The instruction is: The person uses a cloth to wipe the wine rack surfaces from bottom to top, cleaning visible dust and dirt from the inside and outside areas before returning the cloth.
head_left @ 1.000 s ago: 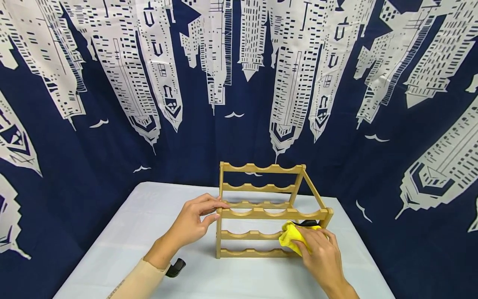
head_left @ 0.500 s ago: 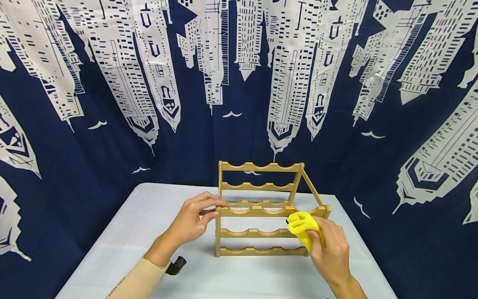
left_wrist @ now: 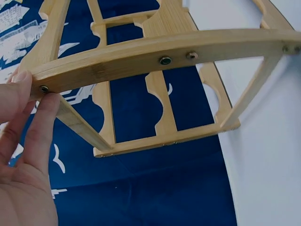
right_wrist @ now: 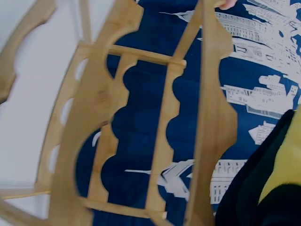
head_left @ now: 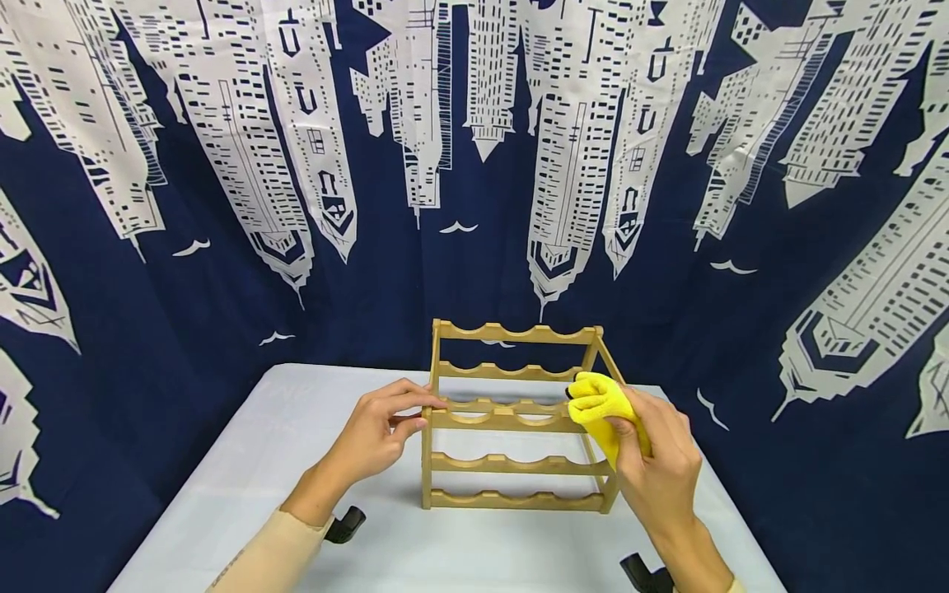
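Note:
A light wooden wine rack with scalloped rails stands on the white table. At its front left upper corner, my left hand pinches the wood. The left wrist view shows that thumb and the fingers on opposite sides of the end of the side bar. My right hand grips a bunched yellow cloth in front of the rack's upper right part, hiding its front right corner. Dark material shows beside the yellow cloth in the right wrist view; whether cloth touches wood cannot be told.
The white tabletop reaches around the rack on both sides. A dark blue curtain with white skyline prints hangs behind and beside the table. Black pieces stick out at both wrists.
My right hand has lifted the yellow cloth from below the front upper rail to above it, turning it on the way. The left hand keeps its hold on the rack's corner.

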Available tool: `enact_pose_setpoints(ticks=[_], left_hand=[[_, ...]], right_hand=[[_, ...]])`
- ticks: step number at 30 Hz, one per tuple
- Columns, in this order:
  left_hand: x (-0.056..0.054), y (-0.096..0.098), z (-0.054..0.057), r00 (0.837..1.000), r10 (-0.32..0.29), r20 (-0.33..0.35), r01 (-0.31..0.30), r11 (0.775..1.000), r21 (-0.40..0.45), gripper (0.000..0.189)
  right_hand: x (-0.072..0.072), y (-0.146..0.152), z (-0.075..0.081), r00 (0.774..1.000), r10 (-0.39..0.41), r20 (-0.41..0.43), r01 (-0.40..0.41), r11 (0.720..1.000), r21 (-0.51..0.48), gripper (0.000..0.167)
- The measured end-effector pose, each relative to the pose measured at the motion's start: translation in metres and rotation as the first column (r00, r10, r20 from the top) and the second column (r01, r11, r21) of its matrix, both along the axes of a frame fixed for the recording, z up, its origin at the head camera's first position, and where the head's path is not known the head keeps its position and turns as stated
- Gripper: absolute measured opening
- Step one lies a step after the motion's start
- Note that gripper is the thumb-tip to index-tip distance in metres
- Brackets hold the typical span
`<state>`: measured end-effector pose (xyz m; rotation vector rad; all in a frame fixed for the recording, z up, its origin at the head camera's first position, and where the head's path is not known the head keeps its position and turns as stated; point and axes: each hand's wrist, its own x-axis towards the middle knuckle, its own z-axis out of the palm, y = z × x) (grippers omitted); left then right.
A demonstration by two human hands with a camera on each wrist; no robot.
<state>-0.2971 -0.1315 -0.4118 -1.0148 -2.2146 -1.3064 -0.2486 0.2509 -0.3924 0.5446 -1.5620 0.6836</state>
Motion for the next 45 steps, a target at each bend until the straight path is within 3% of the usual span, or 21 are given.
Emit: enact_pose_setpoints(ticks=[7, 14, 17, 23, 27, 30, 32, 35, 38, 42, 45], left_hand=[[-0.001, 0.001, 0.003, 0.997, 0.002, 0.082, -0.003, 1.000, 0.008, 0.036], [-0.001, 0.000, 0.005, 0.988, 0.010, 0.151, -0.015, 0.999, 0.032, 0.035], [-0.001, 0.000, 0.004, 0.987, 0.005, 0.164, -0.012, 0.999, 0.043, 0.033], [-0.001, -0.002, 0.004, 0.988, 0.007, 0.153, -0.017, 0.998, 0.060, 0.032], [-0.001, -0.001, 0.003, 0.991, 0.006, 0.130, -0.014, 0.998, 0.063, 0.032], [-0.001, -0.001, 0.002, 0.993, 0.006, 0.118, -0.013, 0.998, 0.059, 0.031], [0.000, -0.001, 0.002, 0.994, 0.009, 0.110, -0.015, 0.999, 0.052, 0.031], [0.001, -0.002, 0.003, 0.994, 0.022, 0.105, -0.026, 0.999, 0.037, 0.030], [0.002, -0.004, 0.005, 0.994, 0.034, 0.103, -0.038, 0.999, 0.032, 0.029], [0.003, -0.007, 0.005, 0.993, 0.034, 0.114, -0.038, 0.999, 0.036, 0.028], [0.002, -0.007, 0.002, 0.993, 0.023, 0.119, -0.029, 0.999, 0.044, 0.028]], right_hand=[[-0.015, -0.021, 0.012, 0.998, 0.006, 0.062, -0.013, 0.993, 0.118, 0.042], [-0.028, -0.058, 0.015, 0.972, -0.028, 0.234, -0.027, 0.973, 0.230, 0.029], [-0.032, -0.074, 0.019, 0.944, -0.058, 0.324, -0.028, 0.966, 0.256, 0.034], [-0.038, -0.105, 0.031, 0.874, -0.098, 0.475, -0.064, 0.948, 0.312, 0.027], [-0.040, -0.120, 0.033, 0.814, -0.088, 0.574, -0.172, 0.908, 0.383, 0.022], [-0.038, -0.126, 0.030, 0.762, -0.049, 0.645, -0.266, 0.885, 0.381, 0.020], [-0.036, -0.129, 0.027, 0.747, -0.015, 0.665, -0.303, 0.882, 0.360, 0.020], [-0.034, -0.132, 0.024, 0.758, 0.014, 0.653, -0.324, 0.876, 0.357, 0.023], [-0.033, -0.135, 0.021, 0.788, -0.008, 0.616, -0.310, 0.858, 0.409, 0.032], [-0.032, -0.138, 0.014, 0.830, -0.085, 0.552, -0.242, 0.835, 0.494, 0.044], [-0.032, -0.139, 0.007, 0.862, -0.120, 0.492, -0.185, 0.830, 0.526, 0.043]])
